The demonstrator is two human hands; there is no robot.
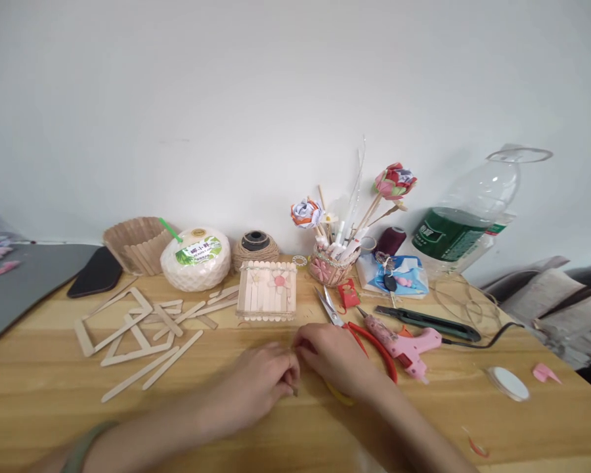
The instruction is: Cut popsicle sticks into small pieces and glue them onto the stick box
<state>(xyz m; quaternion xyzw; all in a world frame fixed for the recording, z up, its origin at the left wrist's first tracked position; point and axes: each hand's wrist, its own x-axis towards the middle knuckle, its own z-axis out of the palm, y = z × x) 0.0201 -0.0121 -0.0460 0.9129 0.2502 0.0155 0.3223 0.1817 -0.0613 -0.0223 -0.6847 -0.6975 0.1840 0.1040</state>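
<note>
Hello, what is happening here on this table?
A person sits at a wooden table with craft things. The left hand and right hand meet at the fingertips, pinching something too small to identify. Beside the right hand lie red-handled scissors and a pink glue gun. Behind the hands stands a small box of wooden sticks; loose sticks and frames lie to the left.

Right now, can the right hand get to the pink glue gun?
Probably yes. The right hand rests on the table beside the scissors, and the glue gun lies just past them with nothing on top; only the scissors' red handles lie between.
</note>
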